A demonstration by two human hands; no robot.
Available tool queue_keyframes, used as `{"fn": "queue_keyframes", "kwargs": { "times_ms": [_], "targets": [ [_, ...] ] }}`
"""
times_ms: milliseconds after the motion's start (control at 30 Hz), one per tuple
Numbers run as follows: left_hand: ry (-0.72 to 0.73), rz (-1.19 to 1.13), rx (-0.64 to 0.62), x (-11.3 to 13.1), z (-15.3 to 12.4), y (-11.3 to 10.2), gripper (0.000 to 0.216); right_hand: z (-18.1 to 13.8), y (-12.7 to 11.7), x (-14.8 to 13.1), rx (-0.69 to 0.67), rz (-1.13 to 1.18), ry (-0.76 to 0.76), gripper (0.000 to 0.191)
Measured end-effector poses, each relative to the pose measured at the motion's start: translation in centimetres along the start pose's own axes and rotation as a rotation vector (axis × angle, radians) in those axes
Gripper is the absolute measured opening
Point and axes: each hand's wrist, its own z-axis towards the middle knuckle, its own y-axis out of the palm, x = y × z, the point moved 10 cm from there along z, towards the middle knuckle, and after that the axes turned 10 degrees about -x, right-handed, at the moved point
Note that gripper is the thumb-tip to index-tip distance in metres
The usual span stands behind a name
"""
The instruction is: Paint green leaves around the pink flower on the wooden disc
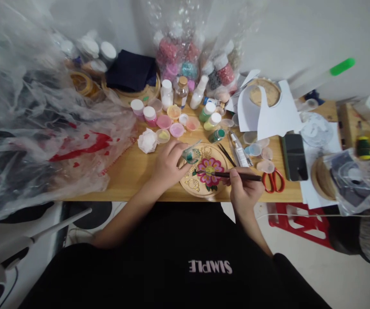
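Observation:
A round wooden plaque (188, 189) lies at the table's front edge, bearing a pink flower with a yellow centre, green leaves and gold outlines. My left hand (170, 165) is closed on a small clear cup (191, 155) with green in it, tilted above the plaque's upper left. In my right hand (244, 189) is a paintbrush (241, 175) with a dark handle, its tip pointing left over the flower and close to a green leaf. Just beyond the plaque lie black tweezers (226, 154) and a white tube (239, 153).
Several small cups of colour (177, 129) and a green jar (216, 135) stand behind the plaque. A crumpled tissue (147, 140) is to the left, beside large plastic wrapping (75, 141). Red-handled scissors (273, 181) and a phone (295, 156) lie on the right.

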Motion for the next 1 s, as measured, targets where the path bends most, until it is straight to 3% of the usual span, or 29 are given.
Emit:
{"fn": "queue_keyframes", "kwargs": {
  "times_ms": [1000],
  "targets": [
    [0.022,0.002,0.012,0.35,0.07,-0.35,0.032,-0.19,0.01,-0.34,0.007,0.009,-0.010,0.016]
  ]
}}
